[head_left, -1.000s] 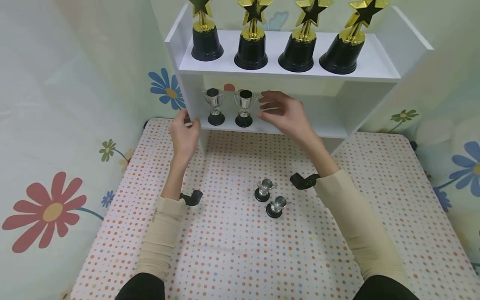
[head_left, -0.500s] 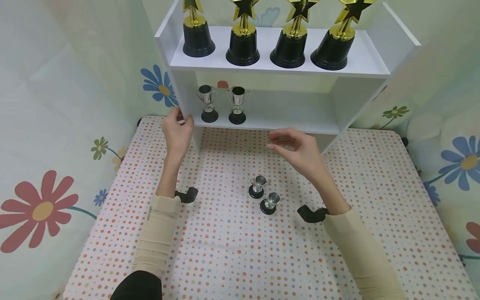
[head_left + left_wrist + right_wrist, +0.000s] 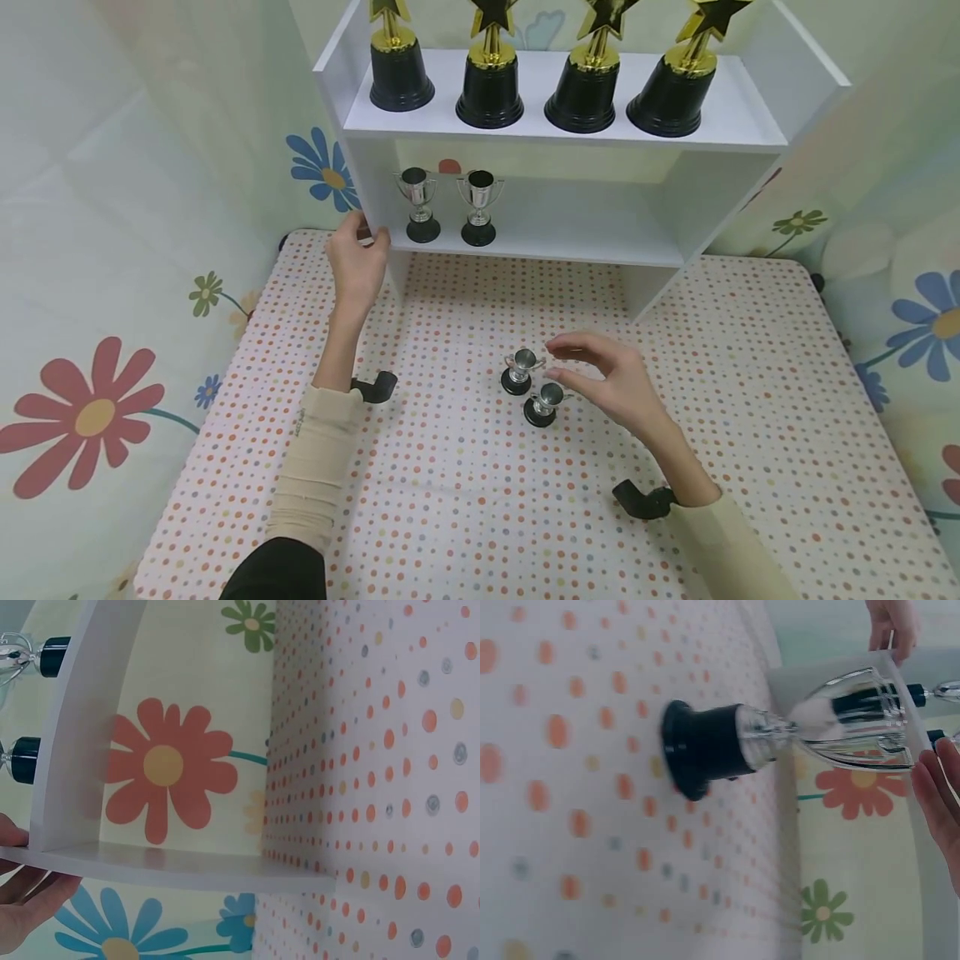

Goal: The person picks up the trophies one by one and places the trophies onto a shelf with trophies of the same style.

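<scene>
My left hand pinches the left side panel of a white shelf unit; in the left wrist view thumb and fingers lie on opposite faces of it. Two small silver cup trophies with black bases stand on the dotted table: a farther one and a nearer one. Just right of them hovers my right hand, thumb and fingers spread in a loose curve with nothing held. In the right wrist view one trophy appears large beside the fingertips, and contact cannot be made out.
On the lower shelf, toward the left, stand two matching silver cups. Several gold star trophies with black bases line the upper shelf. The dotted table stretches out in front, with a flowered backdrop around it.
My right hand has come down and back from beside the lower shelf's cups to the two cups on the table. The left hand keeps its grip on the side panel.
</scene>
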`<state>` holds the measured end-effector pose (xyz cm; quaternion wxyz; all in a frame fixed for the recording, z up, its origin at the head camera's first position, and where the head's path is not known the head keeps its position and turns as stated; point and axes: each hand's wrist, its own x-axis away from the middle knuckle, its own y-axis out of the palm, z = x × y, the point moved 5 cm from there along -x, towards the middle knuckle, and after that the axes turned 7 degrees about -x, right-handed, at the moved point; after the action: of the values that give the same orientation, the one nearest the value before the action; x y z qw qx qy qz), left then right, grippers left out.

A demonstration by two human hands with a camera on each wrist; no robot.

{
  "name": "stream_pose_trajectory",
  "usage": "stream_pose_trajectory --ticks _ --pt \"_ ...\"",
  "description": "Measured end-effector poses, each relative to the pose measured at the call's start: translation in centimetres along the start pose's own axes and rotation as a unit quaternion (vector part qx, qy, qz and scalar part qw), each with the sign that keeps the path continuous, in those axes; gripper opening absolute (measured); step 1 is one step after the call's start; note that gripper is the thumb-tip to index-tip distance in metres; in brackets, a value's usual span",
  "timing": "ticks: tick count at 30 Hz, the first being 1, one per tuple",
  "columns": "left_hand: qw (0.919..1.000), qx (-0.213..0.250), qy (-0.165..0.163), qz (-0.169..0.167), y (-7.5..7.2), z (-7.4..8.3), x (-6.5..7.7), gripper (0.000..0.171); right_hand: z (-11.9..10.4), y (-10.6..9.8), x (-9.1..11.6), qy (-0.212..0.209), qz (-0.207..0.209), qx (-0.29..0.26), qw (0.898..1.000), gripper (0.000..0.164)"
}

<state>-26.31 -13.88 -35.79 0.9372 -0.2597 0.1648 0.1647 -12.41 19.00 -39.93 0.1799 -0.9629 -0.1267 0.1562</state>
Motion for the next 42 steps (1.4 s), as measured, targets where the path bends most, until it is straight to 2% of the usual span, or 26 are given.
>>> stream_pose_trajectory --ticks 5,13,24,32,36,42 --pt "1.0 -0.004 0.001 0.001 0.0 0.1 0.1 0.029 1.2 0.8 1.9 0.019 -0.015 -0.025 0.999 0.043" --pt "1.0 -0.002 0.006 0.004 0.0 0.0 0.0 0.03 2.9 1.6 3.3 0.057 -0.023 -0.056 0.997 0.046" --pt "1.0 -0.005 0.006 0.003 0.0 -0.1 0.0 0.029 4.4 2.6 3.7 0.093 -0.009 -0.074 0.993 0.046" --pt "0.9998 -0.008 0.015 0.009 0.1 -0.1 0.0 0.027 5.2 2.8 4.1 0.093 0.003 -0.089 0.992 0.044" --pt "0.9997 -0.007 0.018 0.011 0.1 -0.1 0.1 0.027 5.2 2.7 4.4 0.096 0.005 -0.085 0.992 0.042" --pt "0.9997 -0.011 0.019 0.01 0.1 -0.1 0.0 0.025 5.0 2.0 4.5 0.107 0.003 -0.048 0.993 0.039"
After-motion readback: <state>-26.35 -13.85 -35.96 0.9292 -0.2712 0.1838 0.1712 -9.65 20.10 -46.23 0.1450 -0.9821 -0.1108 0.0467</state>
